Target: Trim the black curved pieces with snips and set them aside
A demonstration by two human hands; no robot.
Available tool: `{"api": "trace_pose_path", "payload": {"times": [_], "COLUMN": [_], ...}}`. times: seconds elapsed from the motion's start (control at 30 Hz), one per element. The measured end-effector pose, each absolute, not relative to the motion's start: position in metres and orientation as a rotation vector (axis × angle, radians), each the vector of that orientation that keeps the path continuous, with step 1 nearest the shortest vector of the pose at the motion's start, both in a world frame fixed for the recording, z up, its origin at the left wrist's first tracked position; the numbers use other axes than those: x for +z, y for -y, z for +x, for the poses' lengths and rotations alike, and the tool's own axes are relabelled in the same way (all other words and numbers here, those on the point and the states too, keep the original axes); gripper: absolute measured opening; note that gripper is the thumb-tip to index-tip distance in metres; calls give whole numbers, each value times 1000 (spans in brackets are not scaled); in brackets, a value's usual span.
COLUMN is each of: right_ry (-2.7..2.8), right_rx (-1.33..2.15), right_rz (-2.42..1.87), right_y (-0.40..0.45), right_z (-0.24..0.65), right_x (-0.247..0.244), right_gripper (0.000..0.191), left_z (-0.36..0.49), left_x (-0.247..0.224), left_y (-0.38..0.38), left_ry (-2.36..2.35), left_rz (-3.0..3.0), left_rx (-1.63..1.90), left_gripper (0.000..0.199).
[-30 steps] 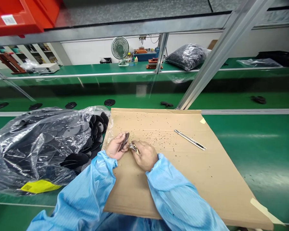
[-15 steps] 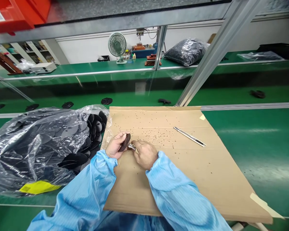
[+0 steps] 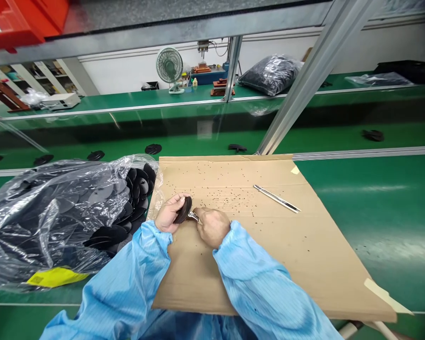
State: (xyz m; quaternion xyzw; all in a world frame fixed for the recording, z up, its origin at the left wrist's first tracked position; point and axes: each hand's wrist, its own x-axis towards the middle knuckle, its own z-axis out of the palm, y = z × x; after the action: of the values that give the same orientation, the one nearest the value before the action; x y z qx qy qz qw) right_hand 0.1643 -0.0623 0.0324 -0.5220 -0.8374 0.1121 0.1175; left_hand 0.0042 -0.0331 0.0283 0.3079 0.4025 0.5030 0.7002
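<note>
My left hand (image 3: 169, 213) grips a dark round rubber-like disc (image 3: 186, 210), seen nearly edge-on, with its far side hidden. My right hand (image 3: 212, 227) is shut on a small shiny metal tool (image 3: 194, 216), likely a trimming cutter, whose tip meets the disc's edge. Both hands rest above a cardboard sheet (image 3: 255, 264) scattered with dark specks. A slim steel tool with a black end (image 3: 276, 199) lies on the cardboard to the right of my hands. Left of them is a clear plastic bag (image 3: 56, 222) packed with black discs.
The cardboard lies on a green workbench belt (image 3: 375, 226), with a metal rail (image 3: 364, 152) behind it. Several black discs lie on the far belt. A yellow label (image 3: 56, 277) marks the bag. A red bin (image 3: 17, 23) sits overhead at top left.
The disc in my left hand has turned, and more of its face now shows. My right hand holds the metal tool closer to its edge. The whole view has shifted slightly up and left.
</note>
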Motion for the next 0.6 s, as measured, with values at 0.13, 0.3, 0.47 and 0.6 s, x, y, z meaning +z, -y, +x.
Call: {"api": "trace_pose_path", "payload": {"times": [0.13, 0.3, 0.47, 0.6], "right_ry": [2172, 1243, 724, 860], "right_rx": [504, 1306, 1828, 1799], "right_rz": [-1410, -1016, -680, -796], "right_y": [61, 50, 39, 39], "right_z": [164, 172, 188, 196], "right_x": [25, 21, 29, 42], "right_gripper": [18, 27, 38, 37], "left_z": [4, 6, 10, 13], "left_x": [25, 25, 22, 16], "left_y": [31, 31, 26, 16], "left_ry": [-863, -865, -773, -767], "left_rz": [709, 626, 562, 572], "left_rx": [1157, 1295, 1338, 1386], "left_gripper": [58, 60, 63, 67]}}
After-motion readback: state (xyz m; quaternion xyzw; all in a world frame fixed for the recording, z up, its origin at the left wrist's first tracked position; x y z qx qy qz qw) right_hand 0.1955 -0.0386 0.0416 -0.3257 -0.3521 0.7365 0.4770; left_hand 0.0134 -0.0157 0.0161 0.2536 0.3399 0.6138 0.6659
